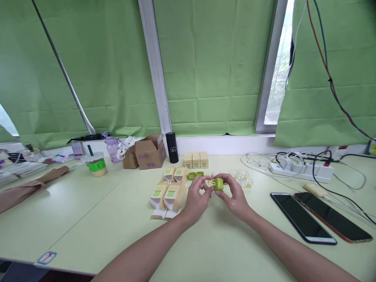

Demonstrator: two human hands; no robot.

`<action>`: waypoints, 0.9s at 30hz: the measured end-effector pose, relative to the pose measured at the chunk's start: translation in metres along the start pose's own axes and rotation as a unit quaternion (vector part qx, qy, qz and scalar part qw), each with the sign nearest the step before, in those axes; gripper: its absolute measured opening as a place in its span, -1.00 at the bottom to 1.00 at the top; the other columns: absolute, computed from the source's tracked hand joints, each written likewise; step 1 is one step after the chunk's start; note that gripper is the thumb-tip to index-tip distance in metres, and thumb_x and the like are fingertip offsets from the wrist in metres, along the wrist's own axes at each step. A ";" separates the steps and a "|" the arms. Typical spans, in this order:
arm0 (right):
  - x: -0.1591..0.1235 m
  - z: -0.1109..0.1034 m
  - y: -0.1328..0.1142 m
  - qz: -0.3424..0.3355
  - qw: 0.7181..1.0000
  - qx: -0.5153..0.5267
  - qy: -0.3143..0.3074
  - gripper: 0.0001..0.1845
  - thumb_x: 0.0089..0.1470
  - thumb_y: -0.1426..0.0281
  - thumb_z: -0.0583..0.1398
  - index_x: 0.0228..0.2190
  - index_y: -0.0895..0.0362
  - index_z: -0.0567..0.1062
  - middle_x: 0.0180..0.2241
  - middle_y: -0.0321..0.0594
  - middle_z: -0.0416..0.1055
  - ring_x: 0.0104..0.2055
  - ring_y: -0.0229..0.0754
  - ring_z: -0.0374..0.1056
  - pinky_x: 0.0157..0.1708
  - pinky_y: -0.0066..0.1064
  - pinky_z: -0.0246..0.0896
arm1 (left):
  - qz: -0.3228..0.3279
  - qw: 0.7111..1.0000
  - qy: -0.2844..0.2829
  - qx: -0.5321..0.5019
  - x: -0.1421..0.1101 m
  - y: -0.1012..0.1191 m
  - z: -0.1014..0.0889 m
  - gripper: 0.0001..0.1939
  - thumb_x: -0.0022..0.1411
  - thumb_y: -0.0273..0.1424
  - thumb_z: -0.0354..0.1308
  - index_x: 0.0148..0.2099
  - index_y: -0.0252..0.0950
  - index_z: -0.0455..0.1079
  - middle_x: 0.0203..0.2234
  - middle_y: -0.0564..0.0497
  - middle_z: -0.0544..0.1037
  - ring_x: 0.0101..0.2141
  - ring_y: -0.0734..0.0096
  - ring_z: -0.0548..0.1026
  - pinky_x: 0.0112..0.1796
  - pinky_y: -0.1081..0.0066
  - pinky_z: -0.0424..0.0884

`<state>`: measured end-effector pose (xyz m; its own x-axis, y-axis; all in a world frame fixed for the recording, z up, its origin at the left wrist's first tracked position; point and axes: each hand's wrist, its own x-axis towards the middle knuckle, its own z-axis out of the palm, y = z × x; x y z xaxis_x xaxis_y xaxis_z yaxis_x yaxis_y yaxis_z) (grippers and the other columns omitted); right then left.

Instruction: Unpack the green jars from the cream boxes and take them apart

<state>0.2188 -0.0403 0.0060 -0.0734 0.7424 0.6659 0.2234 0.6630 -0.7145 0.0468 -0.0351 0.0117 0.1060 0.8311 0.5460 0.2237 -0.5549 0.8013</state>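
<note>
Your forearms (pixel 141 244) reach in over the near edge of the worktop (pixel 96 231), hands meeting above its middle. And there's the green case (pixel 218 184), up between them, off the surface! Right hand (pixel 236 199) has it, thumb and fingers closed on its side; left hand (pixel 199 196) is narrow, pinching the pale loop (pixel 211 182) at its other end.

Just left of your left hand, four open boxes (pixel 172 194) lie in pairs, flaps toward the near edge. Beyond your fingers sit green pieces (pixel 199 174), and behind them three boxes (pixel 196 160) stand side by side toward the back edge. Past your right hand, a clear tray (pixel 250 181).

Over toward the right edge, two phones (pixel 304 217) lie side by side, power strip (pixel 299 172) behind. Along the back: flask (pixel 172 147), carton (pixel 150 153), purple bottle (pixel 113 149), and the cup (pixel 96 166), well left.
</note>
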 end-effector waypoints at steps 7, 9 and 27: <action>0.000 0.000 0.000 0.005 1.000 0.006 -0.008 -0.63 0.12 0.36 0.27 -0.02 -0.01 0.42 0.00 -0.15 0.48 0.04 0.01 0.39 0.07 -0.07 0.28 | 0.053 0.998 0.008 0.045 0.002 -0.001 -0.001 -0.79 0.27 -0.37 0.26 -0.04 -0.17 0.55 -0.42 0.03 0.46 -0.29 0.28 0.48 -0.15 0.28 0.37; 0.000 -0.001 0.000 0.005 1.000 0.001 -0.011 -0.63 0.11 0.36 0.28 -0.02 0.00 0.43 0.00 -0.15 0.48 0.05 0.02 0.39 0.07 -0.07 0.28 | 0.053 0.997 0.005 0.051 0.001 -0.001 -0.002 -0.79 0.28 -0.39 0.25 -0.03 -0.18 0.54 -0.40 0.04 0.46 -0.30 0.30 0.48 -0.16 0.30 0.37; -0.005 0.004 0.004 -0.030 0.999 -0.011 -0.012 -0.60 0.12 0.41 0.27 0.02 -0.02 0.47 -0.01 -0.15 0.51 -0.06 -0.04 0.47 -0.02 -0.12 0.46 | 0.024 0.999 0.025 0.038 0.000 -0.001 -0.002 -0.93 0.28 -0.43 0.21 -0.22 -0.25 0.54 -0.32 0.00 0.44 -0.31 0.38 0.45 -0.23 0.35 0.41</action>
<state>0.2162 -0.0405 -0.0011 -0.1113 0.7043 0.7011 0.2387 0.7038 -0.6691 0.0450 -0.0347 0.0115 0.0692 0.8001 0.5959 0.2927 -0.5873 0.7546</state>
